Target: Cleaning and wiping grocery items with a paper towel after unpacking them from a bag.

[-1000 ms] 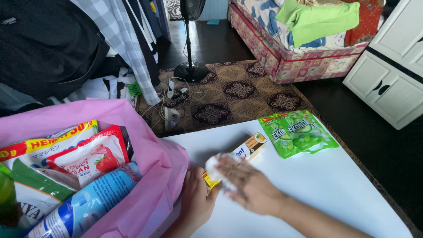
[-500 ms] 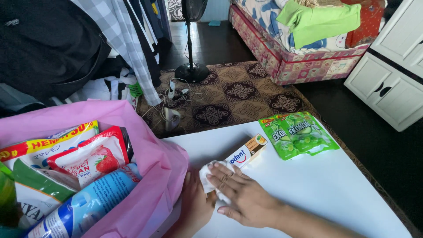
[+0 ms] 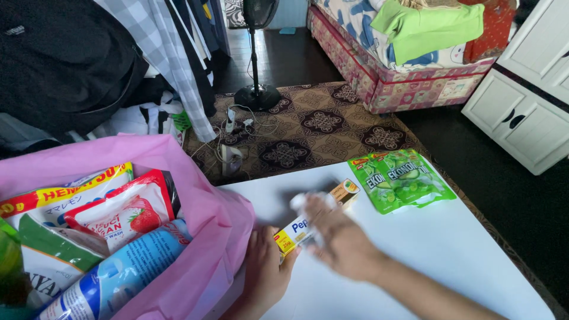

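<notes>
The left hand [image 3: 264,269] pinched the near end of the long white cardboard toothpaste box [image 3: 314,216] near the white bench's [image 3: 450,249] left edge. The right hand [image 3: 338,237], clutching a white cloth [image 3: 301,201], had slid from that end toward the box's middle.

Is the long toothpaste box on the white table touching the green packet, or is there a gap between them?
Apart. In the head view, bare white table shows between the far end of the toothpaste box and the green packet.
</notes>
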